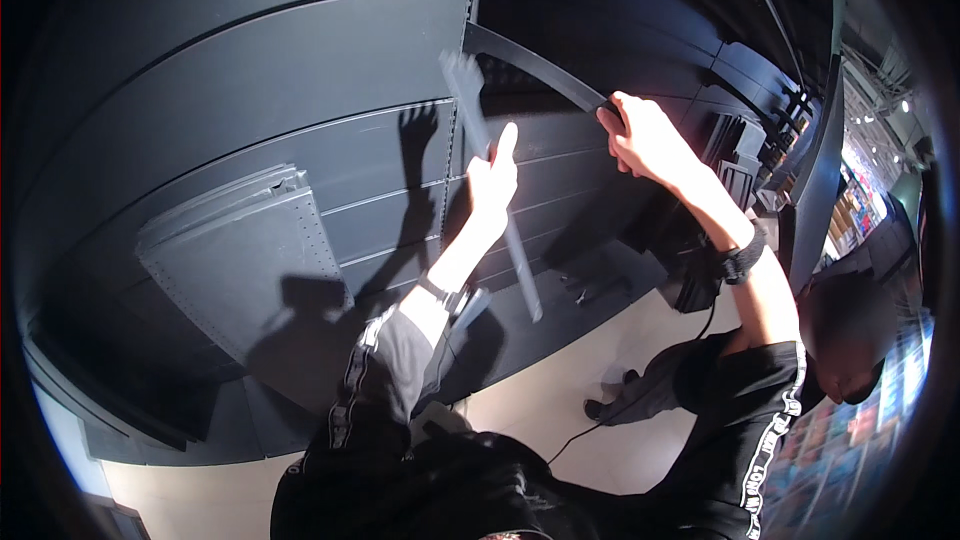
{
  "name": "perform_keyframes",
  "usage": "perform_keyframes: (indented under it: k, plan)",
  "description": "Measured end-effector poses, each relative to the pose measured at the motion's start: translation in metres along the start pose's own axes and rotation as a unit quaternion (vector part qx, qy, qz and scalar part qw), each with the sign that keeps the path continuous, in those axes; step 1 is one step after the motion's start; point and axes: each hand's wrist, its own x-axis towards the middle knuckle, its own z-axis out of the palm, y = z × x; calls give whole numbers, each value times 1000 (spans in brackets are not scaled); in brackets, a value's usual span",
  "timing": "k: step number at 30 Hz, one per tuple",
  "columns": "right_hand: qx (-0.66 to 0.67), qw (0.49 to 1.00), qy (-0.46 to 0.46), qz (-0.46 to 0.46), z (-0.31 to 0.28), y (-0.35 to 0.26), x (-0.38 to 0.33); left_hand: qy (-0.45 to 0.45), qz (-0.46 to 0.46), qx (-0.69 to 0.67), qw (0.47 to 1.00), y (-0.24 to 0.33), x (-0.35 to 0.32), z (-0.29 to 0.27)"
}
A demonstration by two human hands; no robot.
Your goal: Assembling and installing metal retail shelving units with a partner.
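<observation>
Near the middle of the frame the left hand (pixel 490 185), thumb raised, is closed around a long grey bar (pixel 523 280), straight and narrow, running from the upper centre down to just below the middle; its upper end is smeared by blur (its finer shape cannot be told). Right of centre, the right hand (pixel 645 140) has its fingers wrapped over the outer end of a dark bracket (pixel 548 72), a flat, smooth blade that looks bowed (the lens bends straight edges) and reaches to a slotted upright (pixel 471 2) at upper centre.

A dark band (pixel 742 258) circles the right wrist, its surface seemingly braided. Behind the hands spread matte, dark grey wall panels (pixel 330 60), broken by thin seams and catching a hard-edged shadow of an arm. At left, flat metal panels (pixel 240 255) are stacked together, with small holes dotted along the edge. Below, the pale floor (pixel 540 390) looks smooth. At the right edge is another person (pixel 850 325), in dark clothing.
</observation>
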Motion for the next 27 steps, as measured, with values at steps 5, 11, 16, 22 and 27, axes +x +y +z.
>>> perform_keyframes:
  k: [5,11,16,22,27]
  plan:
    - [44,972,223,-66,25,2,-21,94,-26,70,993,-55,-99,-99]
    - [258,918,299,-42,81,5,-85,117,-101,282,947,-76,-233,-197]
    - [477,869,131,23,224,13,-230,48,-131,341,930,-79,-329,-266]
    - [322,888,-177,276,430,8,-548,-73,-237,279,928,-58,-453,-329]
    - [354,845,-138,375,468,-48,-714,-73,-345,310,883,-45,-537,-361]
